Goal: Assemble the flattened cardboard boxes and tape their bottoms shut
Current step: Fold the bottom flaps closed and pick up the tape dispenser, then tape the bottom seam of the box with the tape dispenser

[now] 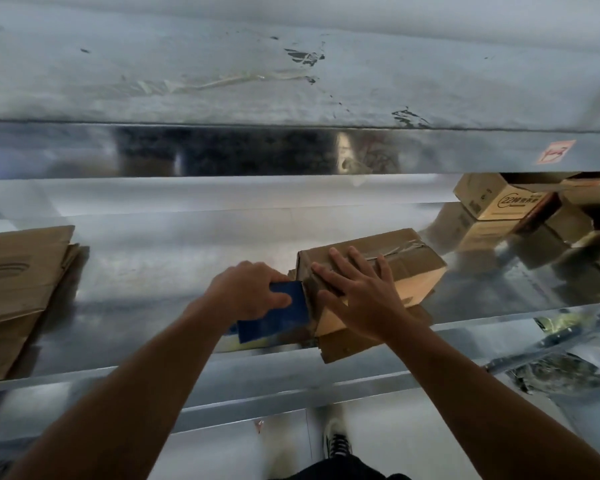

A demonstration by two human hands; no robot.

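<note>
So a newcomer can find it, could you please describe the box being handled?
On the metal table, look near the front edge. The box lies under the flat right hand, beside the left hand's blue tool. Only this box is touched.

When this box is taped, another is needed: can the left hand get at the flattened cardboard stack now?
Probably: only bare table lies between the left hand and the flattened cardboard stack. But it grips the blue tape dispenser, so that must go down first.

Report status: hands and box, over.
Right hand pressing flat on brown cardboard box. Left hand grips blue tape dispenser at its near end. Nothing blocking.
</note>
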